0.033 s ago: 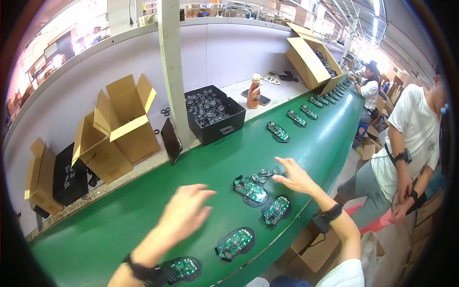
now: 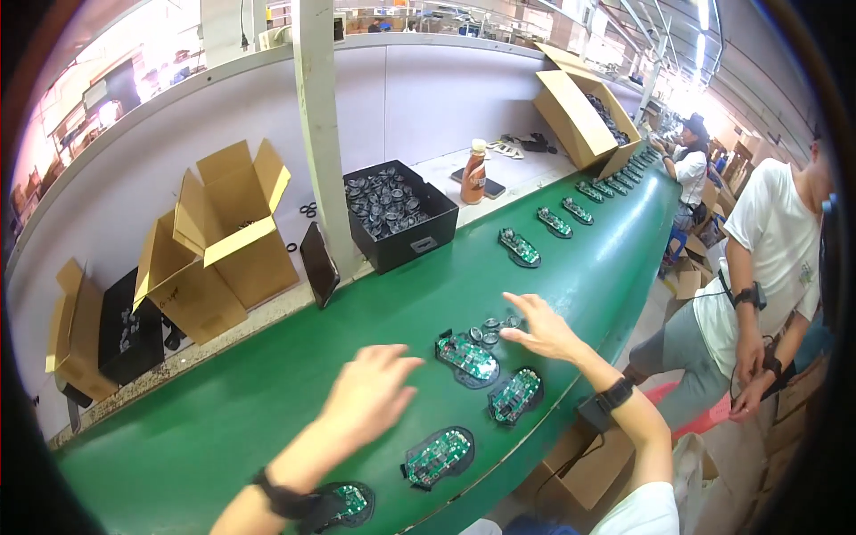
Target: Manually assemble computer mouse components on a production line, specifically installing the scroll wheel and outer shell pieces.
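My left hand (image 2: 370,392) hovers over the green belt, left of the circuit boards, fingers apart and nothing in it. Also open, my right hand (image 2: 542,332) is beside a small cluster of dark round parts (image 2: 489,337); whether its thumb touches them I cannot tell. Between the hands lies a green circuit board in a black oval shell (image 2: 468,357). Closer to me are a second such board (image 2: 515,395) and a third (image 2: 437,456). A fourth board (image 2: 350,505) is partly hidden by my left wrist.
A black bin of dark round parts (image 2: 432,241) and a propped dark tablet-like panel (image 2: 319,265) stand along the belt's far edge. Open cartons (image 2: 254,241) are at left, a bottle (image 2: 473,174) behind. More boards (image 2: 519,247) line the belt; a person (image 2: 758,232) stands at right.
My left hand has moved right, toward the nearest boards. My right hand has shifted slightly left over the round parts. The boards look unmoved.
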`<state>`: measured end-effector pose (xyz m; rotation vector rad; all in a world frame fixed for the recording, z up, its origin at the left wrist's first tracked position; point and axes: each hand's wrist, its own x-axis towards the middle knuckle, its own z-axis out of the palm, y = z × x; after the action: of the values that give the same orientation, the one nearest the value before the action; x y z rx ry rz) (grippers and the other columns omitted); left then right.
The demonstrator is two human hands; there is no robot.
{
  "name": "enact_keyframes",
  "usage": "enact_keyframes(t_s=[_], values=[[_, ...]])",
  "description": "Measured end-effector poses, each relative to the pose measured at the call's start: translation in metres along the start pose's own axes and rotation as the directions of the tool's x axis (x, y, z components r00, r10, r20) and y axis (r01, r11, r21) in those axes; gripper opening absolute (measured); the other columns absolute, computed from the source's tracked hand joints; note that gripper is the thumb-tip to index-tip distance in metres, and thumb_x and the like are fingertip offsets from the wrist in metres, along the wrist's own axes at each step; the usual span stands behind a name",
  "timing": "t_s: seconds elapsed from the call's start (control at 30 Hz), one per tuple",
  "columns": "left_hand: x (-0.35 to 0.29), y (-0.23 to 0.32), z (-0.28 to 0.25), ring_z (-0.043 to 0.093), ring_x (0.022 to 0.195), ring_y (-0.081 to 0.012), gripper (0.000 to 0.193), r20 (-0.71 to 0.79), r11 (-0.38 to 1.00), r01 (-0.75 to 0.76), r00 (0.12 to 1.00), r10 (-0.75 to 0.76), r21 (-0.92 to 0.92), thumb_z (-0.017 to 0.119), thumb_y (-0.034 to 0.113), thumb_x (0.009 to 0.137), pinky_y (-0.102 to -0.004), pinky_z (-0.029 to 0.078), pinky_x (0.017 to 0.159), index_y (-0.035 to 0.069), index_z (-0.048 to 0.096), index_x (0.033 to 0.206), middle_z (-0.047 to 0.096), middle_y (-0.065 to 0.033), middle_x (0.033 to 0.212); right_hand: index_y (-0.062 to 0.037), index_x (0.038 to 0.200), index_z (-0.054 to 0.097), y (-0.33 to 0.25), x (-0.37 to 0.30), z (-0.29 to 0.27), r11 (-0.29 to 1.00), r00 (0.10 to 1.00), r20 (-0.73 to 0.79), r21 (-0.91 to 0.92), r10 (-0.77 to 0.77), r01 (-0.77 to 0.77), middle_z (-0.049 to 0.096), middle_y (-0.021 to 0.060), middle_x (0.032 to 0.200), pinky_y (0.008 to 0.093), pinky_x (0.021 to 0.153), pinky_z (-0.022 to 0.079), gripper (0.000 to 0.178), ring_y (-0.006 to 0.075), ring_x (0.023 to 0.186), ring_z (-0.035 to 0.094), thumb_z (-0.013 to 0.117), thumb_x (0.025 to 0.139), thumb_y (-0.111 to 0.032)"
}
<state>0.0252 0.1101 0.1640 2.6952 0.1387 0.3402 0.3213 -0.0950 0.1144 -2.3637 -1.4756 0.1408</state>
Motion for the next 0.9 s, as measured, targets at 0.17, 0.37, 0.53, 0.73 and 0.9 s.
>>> enact_keyframes(t_s=[0.17, 0.37, 0.53, 0.73, 0.9], values=[[0.053, 0.036, 0.072, 0.049, 0.119, -0.0322, 0.03, 0.034, 0.926, -0.074, 0.997, 0.066, 0.37, 0.068, 0.027, 0.085, -0.0486, 0.039, 0.099, 0.01, 0.064, 0.109, 0.057, -0.014, 0.117, -0.0275, 0.136, 0.054, -0.024, 0.031, 0.022, 0.946, 0.955, 0.003, -0.133, -0.296, 0.294, 0.055, 0.0118, 0.118, 0.0433, 0.087, 0.053, 0.062, 0.0322, 0.108, 0.053, 0.065, 0.084, -0.059], [0.054, 0.065, 0.087, 0.05, 0.11, -0.0305, 0.04, 0.113, 0.972, -0.137, 0.987, 0.117, 0.19, 0.065, 0.043, 0.087, -0.05, 0.039, 0.095, 0.008, 0.063, 0.107, 0.056, -0.0136, 0.109, -0.02, 0.111, 0.064, -0.002, 0.038, 0.038, 0.89, 0.886, -0.118, -0.154, -0.448, 0.429, 0.054, 0.0061, 0.099, 0.037, 0.067, 0.053, 0.04, 0.0246, 0.094, 0.057, 0.065, 0.087, -0.052], [0.049, 0.083, 0.105, 0.049, 0.119, -0.0321, 0.049, 0.126, 0.954, -0.228, 0.97, 0.207, 0.195, 0.059, 0.048, 0.09, -0.055, 0.037, 0.1, 0.008, 0.063, 0.118, 0.056, -0.0158, 0.118, -0.0139, 0.1, 0.063, 0.001, 0.03, 0.042, 0.911, 0.897, -0.168, -0.123, -0.41, 0.393, 0.055, 0.0068, 0.093, 0.0369, 0.062, 0.053, 0.036, 0.0247, 0.083, 0.063, 0.068, 0.086, -0.047], [0.066, 0.05, 0.114, 0.04, 0.134, -0.0335, 0.052, 0.04, 0.987, -0.091, 0.995, 0.086, 0.13, 0.061, 0.038, 0.091, -0.0635, 0.031, 0.107, 0.02, 0.05, 0.139, 0.046, -0.0141, 0.142, -0.0064, 0.091, 0.063, 0.022, 0.0, 0.018, 0.998, 0.986, -0.154, -0.03, -0.064, 0.06, 0.06, 0.0119, 0.087, 0.0407, 0.066, 0.054, 0.027, 0.0312, 0.078, 0.065, 0.07, 0.084, -0.031], [0.076, 0.034, 0.123, 0.037, 0.138, -0.0337, 0.051, 0.048, 0.957, -0.203, 0.979, 0.197, 0.206, 0.06, 0.035, 0.093, -0.0656, 0.029, 0.108, 0.021, 0.049, 0.141, 0.043, -0.0125, 0.147, -0.0028, 0.098, 0.066, 0.017, -0.046, -0.018, 0.944, 0.982, -0.001, 0.275, 0.188, -0.181, 0.066, 0.0155, 0.088, 0.0388, 0.073, 0.053, 0.021, 0.0319, 0.082, 0.067, 0.066, 0.083, -0.018]])
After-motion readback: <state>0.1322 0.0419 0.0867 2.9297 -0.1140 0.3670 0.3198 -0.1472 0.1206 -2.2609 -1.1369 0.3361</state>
